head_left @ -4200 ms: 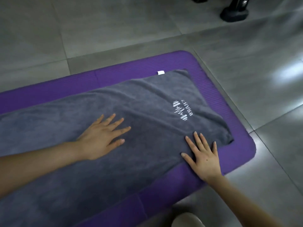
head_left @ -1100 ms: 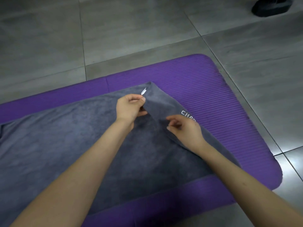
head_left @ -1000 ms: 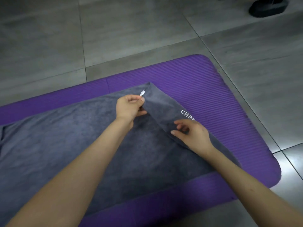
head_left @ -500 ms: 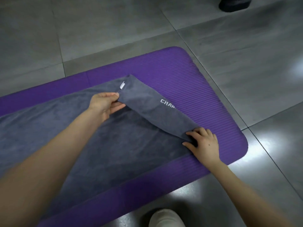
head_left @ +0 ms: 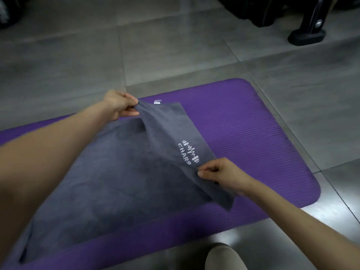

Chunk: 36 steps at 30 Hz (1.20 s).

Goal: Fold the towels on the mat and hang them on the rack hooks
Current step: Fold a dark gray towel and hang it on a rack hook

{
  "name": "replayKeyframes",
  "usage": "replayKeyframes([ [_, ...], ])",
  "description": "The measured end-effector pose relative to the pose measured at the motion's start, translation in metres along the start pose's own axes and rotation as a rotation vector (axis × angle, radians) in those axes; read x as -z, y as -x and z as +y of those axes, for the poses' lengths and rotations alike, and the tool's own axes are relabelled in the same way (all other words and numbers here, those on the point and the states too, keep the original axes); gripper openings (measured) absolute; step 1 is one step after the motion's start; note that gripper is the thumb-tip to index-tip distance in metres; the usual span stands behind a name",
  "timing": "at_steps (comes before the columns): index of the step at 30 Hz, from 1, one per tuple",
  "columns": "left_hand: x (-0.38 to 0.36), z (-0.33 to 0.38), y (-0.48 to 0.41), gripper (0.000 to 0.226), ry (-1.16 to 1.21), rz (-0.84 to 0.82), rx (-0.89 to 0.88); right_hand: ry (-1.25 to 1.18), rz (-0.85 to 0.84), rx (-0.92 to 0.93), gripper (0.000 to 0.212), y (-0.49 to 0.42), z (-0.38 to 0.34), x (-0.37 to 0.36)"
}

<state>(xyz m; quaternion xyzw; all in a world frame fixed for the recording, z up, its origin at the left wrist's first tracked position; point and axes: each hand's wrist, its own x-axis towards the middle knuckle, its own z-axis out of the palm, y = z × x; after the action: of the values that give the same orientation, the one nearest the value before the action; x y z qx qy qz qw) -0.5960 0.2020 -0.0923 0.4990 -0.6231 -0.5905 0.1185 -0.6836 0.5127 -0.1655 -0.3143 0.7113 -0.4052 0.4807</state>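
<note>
Grey terry towel (head_left: 109,178) with white stitched logo lies on ribbed purple foam mat (head_left: 253,133), right end lifted | left hand (head_left: 121,105) pinched on far corner | right hand (head_left: 222,175) pinched on near edge | grey tiled floor (head_left: 175,55) around.
</note>
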Motion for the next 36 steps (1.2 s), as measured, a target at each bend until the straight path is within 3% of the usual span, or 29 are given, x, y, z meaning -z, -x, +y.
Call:
replayKeyframes([
  [6,0.112,0.019,0.005,0.022,-0.228,0.044,-0.068,-0.073,-0.38,-0.006,0.01,-0.039,-0.073,-0.118],
  [9,0.163,-0.006,-0.001,0.024,-0.148,0.163,-0.064,-0.092,-0.544,-0.088,0.016,-0.061,-0.086,-0.17],
  [12,0.203,-0.056,0.0,0.025,-0.051,0.264,-0.021,-0.056,-0.602,-0.189,0.026,-0.077,-0.085,-0.2],
  [17,0.225,-0.166,0.028,0.025,0.051,0.384,0.106,0.099,-0.49,-0.208,0.017,-0.102,-0.084,-0.203],
  [24,0.192,-0.287,0.078,0.025,0.174,0.328,0.283,0.375,-0.303,-0.07,0.016,-0.172,-0.121,-0.232],
  [30,0.179,-0.309,0.087,0.011,0.231,0.355,0.35,0.669,-0.192,0.177,0.03,-0.255,-0.138,-0.286],
  [36,0.167,-0.308,0.09,0.014,0.231,0.36,0.327,0.859,0.075,0.222,0.037,-0.334,-0.139,-0.31],
])
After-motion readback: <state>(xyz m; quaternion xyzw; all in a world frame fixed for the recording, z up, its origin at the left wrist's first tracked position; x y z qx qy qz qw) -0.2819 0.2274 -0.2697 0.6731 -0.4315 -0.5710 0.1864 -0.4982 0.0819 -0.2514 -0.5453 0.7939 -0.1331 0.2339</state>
